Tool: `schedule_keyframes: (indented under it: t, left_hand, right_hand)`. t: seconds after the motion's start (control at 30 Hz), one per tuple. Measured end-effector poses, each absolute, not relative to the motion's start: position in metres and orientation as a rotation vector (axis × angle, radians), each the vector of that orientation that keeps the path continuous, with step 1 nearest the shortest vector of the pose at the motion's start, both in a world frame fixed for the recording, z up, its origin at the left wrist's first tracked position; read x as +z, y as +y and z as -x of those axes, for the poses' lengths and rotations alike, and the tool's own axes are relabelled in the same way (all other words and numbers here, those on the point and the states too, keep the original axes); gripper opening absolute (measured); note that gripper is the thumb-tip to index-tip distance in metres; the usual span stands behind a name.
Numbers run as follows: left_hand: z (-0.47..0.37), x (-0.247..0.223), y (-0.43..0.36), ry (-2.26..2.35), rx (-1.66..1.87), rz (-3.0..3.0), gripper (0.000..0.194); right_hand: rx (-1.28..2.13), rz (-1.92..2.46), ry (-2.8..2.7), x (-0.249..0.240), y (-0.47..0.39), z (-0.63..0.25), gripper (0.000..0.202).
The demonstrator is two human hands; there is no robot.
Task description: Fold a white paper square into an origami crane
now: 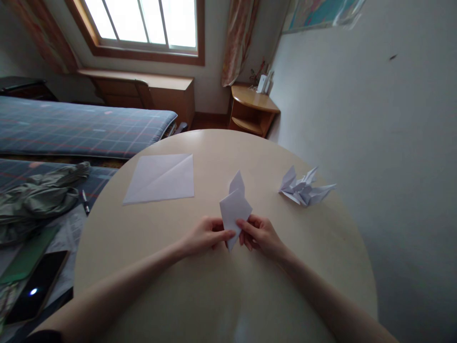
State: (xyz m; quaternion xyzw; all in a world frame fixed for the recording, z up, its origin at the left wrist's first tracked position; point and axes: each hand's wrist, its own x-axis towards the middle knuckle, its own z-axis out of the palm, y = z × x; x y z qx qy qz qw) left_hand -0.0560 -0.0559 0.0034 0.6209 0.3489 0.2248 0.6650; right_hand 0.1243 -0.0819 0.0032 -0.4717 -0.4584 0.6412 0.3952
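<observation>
A folded piece of white paper (234,207) is held up over the round table, with a pointed flap at its top and a narrow tip at the bottom. My left hand (210,232) pinches its lower left edge, thumb on the front face. From the other side my right hand (262,233) grips the lower right edge, its thumb also on the front. The fingers behind the paper are partly hidden. To the right lie several folded white paper figures (303,188), bunched together. Flat on the left is a stack of white paper sheets (164,178) with a diagonal crease.
The round cream table (214,147) stands close to a white wall (392,143) on the right. Left of it are a plaid mattress (82,128), crumpled grey-green cloth (35,195), a pen (85,202) and a dark phone (39,286). A corner shelf (254,102) stands beyond.
</observation>
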Motion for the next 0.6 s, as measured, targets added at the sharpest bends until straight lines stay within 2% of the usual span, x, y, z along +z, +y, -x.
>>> schedule_keyframes:
  t: [0.43,0.6]
  left_hand:
    - [0.057,0.021,-0.058,0.787,0.387,-1.203,0.03]
    - [0.058,0.024,-0.062,0.82,0.315,-1.144,0.032]
  right_hand:
    - [1.468,1.249,-1.106,0.007,-0.085,-0.119,0.041]
    - [1.446,1.256,-1.101,0.009,-0.086,-0.118,0.042]
